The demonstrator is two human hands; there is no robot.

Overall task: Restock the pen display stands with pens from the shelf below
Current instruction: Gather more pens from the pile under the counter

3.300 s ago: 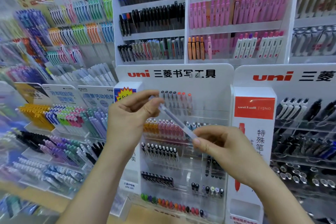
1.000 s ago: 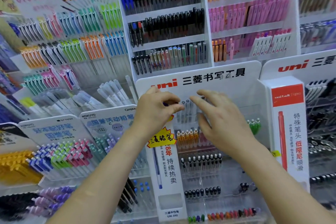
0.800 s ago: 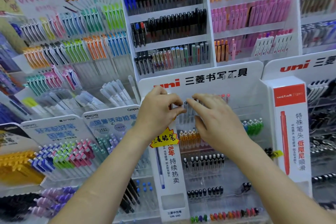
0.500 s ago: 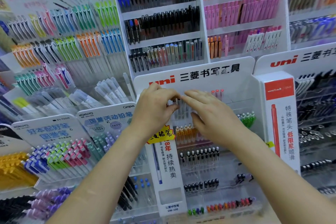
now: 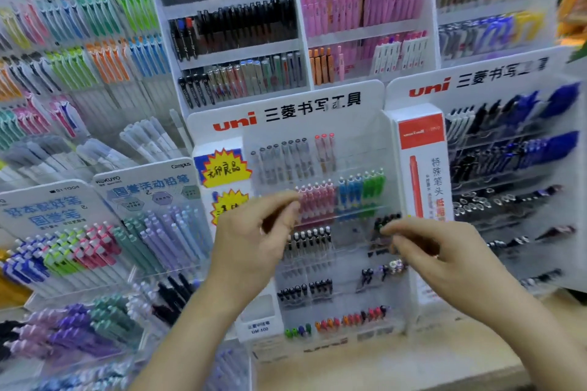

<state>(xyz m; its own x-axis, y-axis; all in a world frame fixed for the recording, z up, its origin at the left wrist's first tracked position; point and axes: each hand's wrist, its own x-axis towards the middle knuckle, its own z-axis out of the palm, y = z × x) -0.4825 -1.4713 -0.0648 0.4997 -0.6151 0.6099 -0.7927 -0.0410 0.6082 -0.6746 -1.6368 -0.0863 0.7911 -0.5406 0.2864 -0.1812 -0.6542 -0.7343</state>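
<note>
The white uni pen display stand (image 5: 286,119) stands straight ahead with clear tiers. Its top tier holds a row of several grey-capped pens (image 5: 281,160) and three red-capped pens (image 5: 324,149). Pink, blue and green pens (image 5: 343,197) fill the tier below. My left hand (image 5: 254,232) hovers in front of the stand's left side, fingers loosely curled, with nothing visible in it. My right hand (image 5: 435,247) hovers at the stand's right side, fingers relaxed and pointing left, also holding nothing that I can see.
A second uni stand (image 5: 508,168) with black and blue pens stands to the right. Kokuyo stands (image 5: 149,187) with coloured pencils sit on the left. Wall racks (image 5: 235,25) full of pens rise behind. The wooden counter edge (image 5: 413,368) runs below.
Both hands have dropped away from the top tier, where they were seating a pen, and moved apart. The grey pens now stand in the row untouched.
</note>
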